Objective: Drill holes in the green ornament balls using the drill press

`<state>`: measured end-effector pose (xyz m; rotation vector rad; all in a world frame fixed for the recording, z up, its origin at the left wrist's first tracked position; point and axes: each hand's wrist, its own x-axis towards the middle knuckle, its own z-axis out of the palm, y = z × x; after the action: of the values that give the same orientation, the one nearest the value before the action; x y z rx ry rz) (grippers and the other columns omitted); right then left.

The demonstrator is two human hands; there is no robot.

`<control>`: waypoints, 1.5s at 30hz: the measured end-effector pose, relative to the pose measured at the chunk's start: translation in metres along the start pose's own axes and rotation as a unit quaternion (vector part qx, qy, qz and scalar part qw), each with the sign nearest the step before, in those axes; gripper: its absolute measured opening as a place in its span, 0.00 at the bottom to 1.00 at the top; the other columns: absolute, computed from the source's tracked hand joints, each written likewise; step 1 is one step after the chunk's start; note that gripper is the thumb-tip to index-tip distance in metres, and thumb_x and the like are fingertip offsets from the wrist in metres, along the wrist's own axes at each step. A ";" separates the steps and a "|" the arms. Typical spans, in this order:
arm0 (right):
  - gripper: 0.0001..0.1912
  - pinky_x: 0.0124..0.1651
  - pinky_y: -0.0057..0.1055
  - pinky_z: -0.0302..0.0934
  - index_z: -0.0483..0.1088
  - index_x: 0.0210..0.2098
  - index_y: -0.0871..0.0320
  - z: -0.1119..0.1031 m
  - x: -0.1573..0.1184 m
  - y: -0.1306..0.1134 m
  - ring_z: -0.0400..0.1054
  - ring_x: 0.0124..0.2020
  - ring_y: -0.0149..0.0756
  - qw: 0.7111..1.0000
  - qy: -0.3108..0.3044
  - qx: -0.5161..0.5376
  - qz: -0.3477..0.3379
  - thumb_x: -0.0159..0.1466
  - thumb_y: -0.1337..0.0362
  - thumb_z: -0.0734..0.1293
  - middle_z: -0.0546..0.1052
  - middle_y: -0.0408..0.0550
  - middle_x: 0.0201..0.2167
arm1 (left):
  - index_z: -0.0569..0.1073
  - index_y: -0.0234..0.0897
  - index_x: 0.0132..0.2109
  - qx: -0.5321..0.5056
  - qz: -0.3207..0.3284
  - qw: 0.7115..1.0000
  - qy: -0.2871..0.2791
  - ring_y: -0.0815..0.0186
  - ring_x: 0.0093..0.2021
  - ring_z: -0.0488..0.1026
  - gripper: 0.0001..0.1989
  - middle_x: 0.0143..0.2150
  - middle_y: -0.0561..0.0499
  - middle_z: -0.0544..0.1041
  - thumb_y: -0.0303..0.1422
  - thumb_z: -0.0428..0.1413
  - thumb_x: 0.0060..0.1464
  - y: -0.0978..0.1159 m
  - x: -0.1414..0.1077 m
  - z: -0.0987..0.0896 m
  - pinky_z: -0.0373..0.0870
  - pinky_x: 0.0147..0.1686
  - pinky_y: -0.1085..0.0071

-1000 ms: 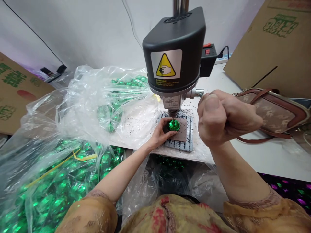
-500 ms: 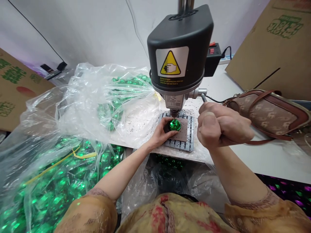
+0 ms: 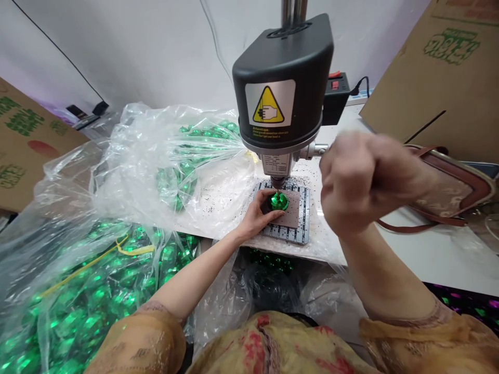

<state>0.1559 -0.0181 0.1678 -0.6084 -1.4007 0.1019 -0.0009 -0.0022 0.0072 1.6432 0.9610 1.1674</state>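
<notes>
The left hand (image 3: 255, 217) has its fingers clamped on the side of a shiny green faceted piece (image 3: 279, 201), which sits on a flat brown board (image 3: 290, 213) directly under the bit of the black drill press (image 3: 283, 83). The board lies on the slotted metal base (image 3: 304, 228) — dark specks are scattered over and around it. The right hand (image 3: 351, 182) is blurred, its fingers curled together in a fist beside the press's side lever hub (image 3: 320, 149) (whether they grip the lever, I cannot tell). To the left, a clear plastic bag (image 3: 136, 156) with green pieces inside lies on the white table (image 3: 413, 254); a brown handbag (image 3: 448, 182) is on the right, partly behind the fist.
</notes>
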 end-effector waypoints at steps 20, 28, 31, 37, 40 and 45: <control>0.25 0.24 0.31 0.45 0.48 0.16 0.56 0.010 0.029 -0.003 0.52 0.17 0.21 0.989 0.119 0.091 0.012 0.64 0.67 0.65 0.55 0.37 0.15 | 0.71 0.40 0.53 0.322 0.100 0.941 -0.041 0.63 0.39 0.76 0.13 0.42 0.46 0.78 0.34 0.53 0.63 0.016 -0.056 -0.077 0.72 0.39 0.68; 0.24 0.22 0.31 0.44 0.49 0.17 0.56 0.010 0.029 -0.002 0.51 0.16 0.21 0.987 0.121 0.102 -0.013 0.64 0.69 0.65 0.52 0.37 0.13 | 0.69 0.31 0.56 0.642 -0.174 0.746 0.016 0.43 0.66 0.60 0.21 0.62 0.31 0.68 0.21 0.45 0.57 0.000 0.032 -0.194 0.55 0.62 0.46; 0.23 0.23 0.32 0.46 0.50 0.18 0.55 0.009 0.027 -0.002 0.53 0.17 0.23 0.989 0.122 0.084 0.009 0.65 0.68 0.65 0.54 0.38 0.14 | 0.67 0.25 0.59 0.725 -0.212 0.656 -0.001 0.37 0.66 0.57 0.24 0.65 0.24 0.62 0.19 0.45 0.56 -0.004 0.042 -0.205 0.55 0.59 0.42; 0.23 0.23 0.33 0.46 0.50 0.19 0.55 0.006 0.025 -0.002 0.53 0.17 0.25 0.990 0.112 0.080 0.006 0.65 0.66 0.66 0.55 0.38 0.14 | 0.71 0.22 0.54 0.739 -0.252 0.625 -0.023 0.34 0.61 0.62 0.20 0.62 0.20 0.63 0.21 0.46 0.56 -0.010 0.058 -0.207 0.61 0.53 0.43; 0.23 0.23 0.32 0.46 0.50 0.19 0.56 0.005 0.023 -0.001 0.54 0.17 0.25 0.991 0.109 0.081 -0.007 0.65 0.65 0.65 0.55 0.38 0.14 | 0.71 0.27 0.55 0.733 -0.244 0.634 -0.033 0.37 0.59 0.66 0.20 0.61 0.25 0.64 0.24 0.51 0.55 -0.005 0.063 -0.204 0.64 0.53 0.49; 0.24 0.24 0.32 0.45 0.48 0.19 0.56 0.005 0.022 -0.001 0.55 0.17 0.25 0.991 0.111 0.069 -0.009 0.65 0.65 0.65 0.57 0.39 0.15 | 0.66 0.36 0.60 0.619 -0.128 0.772 -0.058 0.50 0.51 0.72 0.24 0.56 0.37 0.70 0.32 0.54 0.57 0.002 0.056 -0.186 0.68 0.50 0.58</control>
<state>0.1546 -0.0083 0.1878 -0.4765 -1.1726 0.1129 -0.1648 0.0889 0.0568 2.3703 2.0233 0.0898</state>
